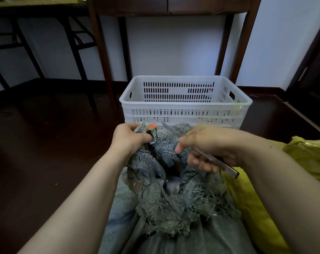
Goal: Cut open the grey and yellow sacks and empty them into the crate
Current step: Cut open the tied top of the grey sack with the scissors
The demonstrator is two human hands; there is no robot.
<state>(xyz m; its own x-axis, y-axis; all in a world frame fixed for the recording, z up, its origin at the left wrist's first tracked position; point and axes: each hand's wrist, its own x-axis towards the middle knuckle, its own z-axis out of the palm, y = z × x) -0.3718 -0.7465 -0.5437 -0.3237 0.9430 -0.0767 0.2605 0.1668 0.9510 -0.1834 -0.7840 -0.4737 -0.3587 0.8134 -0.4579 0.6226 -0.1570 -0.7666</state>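
A grey woven sack point(166, 204) lies in front of me, its frayed mouth gathered upward. My left hand point(129, 139) grips the bunched top of the sack, where an orange tie point(152, 126) shows. My right hand point(208, 145) holds a metal utility knife point(219, 163), whose blade points up toward the bunched fabric near the orange tie. A yellow sack point(261, 208) lies against the grey one on the right. The white slotted plastic crate point(185, 104) stands on the floor just beyond both hands.
The floor point(51, 143) is dark wood. A dark wooden table point(174, 8) stands over the crate against the white wall, its legs on either side. A folding table frame point(27, 39) stands at the back left. Dark furniture edges the right side.
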